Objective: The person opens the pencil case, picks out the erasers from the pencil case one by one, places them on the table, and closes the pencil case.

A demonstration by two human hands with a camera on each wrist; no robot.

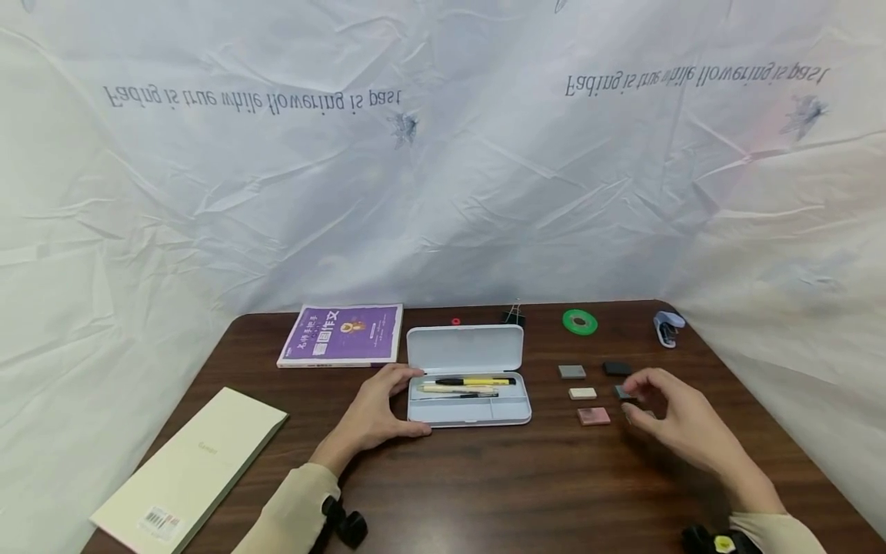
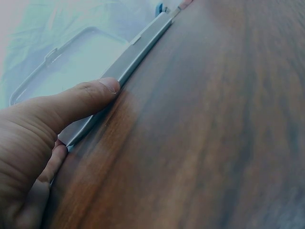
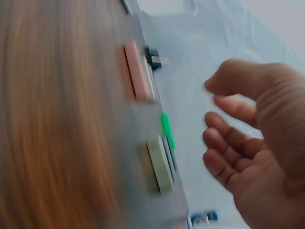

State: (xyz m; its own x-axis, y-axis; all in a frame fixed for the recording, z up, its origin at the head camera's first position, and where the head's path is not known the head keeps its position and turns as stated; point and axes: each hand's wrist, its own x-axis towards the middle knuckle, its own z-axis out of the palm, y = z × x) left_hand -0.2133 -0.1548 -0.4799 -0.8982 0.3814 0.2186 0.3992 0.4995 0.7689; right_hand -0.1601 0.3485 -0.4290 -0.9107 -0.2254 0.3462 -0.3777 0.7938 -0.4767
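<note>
A white pencil case [image 1: 453, 413] stands with its lid raised. Inside lie a yellow-and-black pen [image 1: 487, 381] and other slim pens. My left hand [image 1: 374, 412] grips the case's left end, thumb on the front wall [image 2: 138, 47] and fingers toward the back. My right hand [image 1: 681, 423] hovers at the small eraser-like blocks, thumb and forefinger apart, nothing between them. Beside its fingertips is a dark blue-grey block [image 1: 621, 392]. Nearby are grey [image 1: 571, 372], black [image 1: 616, 368], white [image 1: 582, 393] and pink [image 1: 593, 416] blocks. A pale green block [image 3: 160, 164] shows in the right wrist view.
A purple book [image 1: 353, 335] lies behind my left hand, and a cream notebook [image 1: 197, 462] at the left. Along the back are a small red ring [image 1: 455, 321], a black binder clip [image 1: 514, 317], a green tape roll [image 1: 580, 322] and a stapler [image 1: 667, 328].
</note>
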